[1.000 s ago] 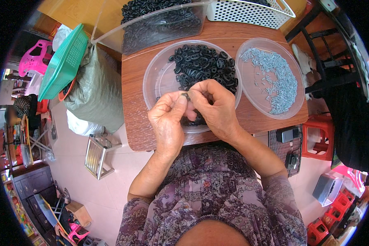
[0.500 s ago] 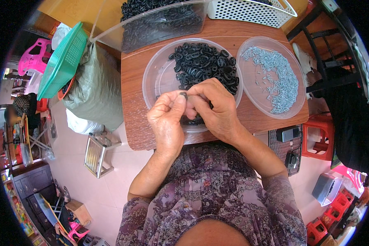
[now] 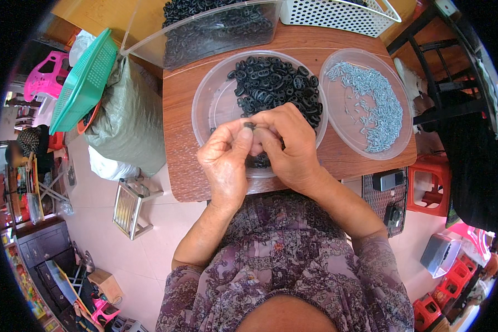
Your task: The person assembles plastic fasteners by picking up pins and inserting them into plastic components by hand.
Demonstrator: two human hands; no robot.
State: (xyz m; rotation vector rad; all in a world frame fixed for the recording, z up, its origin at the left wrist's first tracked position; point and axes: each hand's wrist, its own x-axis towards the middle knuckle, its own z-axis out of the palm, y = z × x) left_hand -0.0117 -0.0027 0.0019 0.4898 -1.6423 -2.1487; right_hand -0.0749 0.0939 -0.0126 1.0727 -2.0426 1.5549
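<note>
Over the round clear tub (image 3: 203, 94), my two hands meet at the fingertips. Thumb and fingers of my left hand (image 3: 225, 157) pinch a small black plastic piece (image 3: 250, 125). My right hand (image 3: 294, 146) is closed too, its fingertips against the same piece from the right; whether they hold anything else is hidden. Beneath and beyond them lies a heap of black oval plastic pieces with holes (image 3: 271, 83), filling mostly the tub's right side. To the right, a round clear lid or shallow tray (image 3: 343, 119) carries many small silvery-blue screw-like pins (image 3: 383, 119).
At the table's (image 3: 182, 166) back stand a clear bin (image 3: 221, 41) of black pieces and a white perforated basket (image 3: 337, 19). A grey-green sack (image 3: 130, 122) and a green basket (image 3: 86, 80) are at the left. A red stool (image 3: 429, 185) stands right, a metal-framed stool (image 3: 135, 210) left.
My right hand has shifted slightly, and its fingers sit a little differently around the black piece. More of the piece shows between the fingertips now.
</note>
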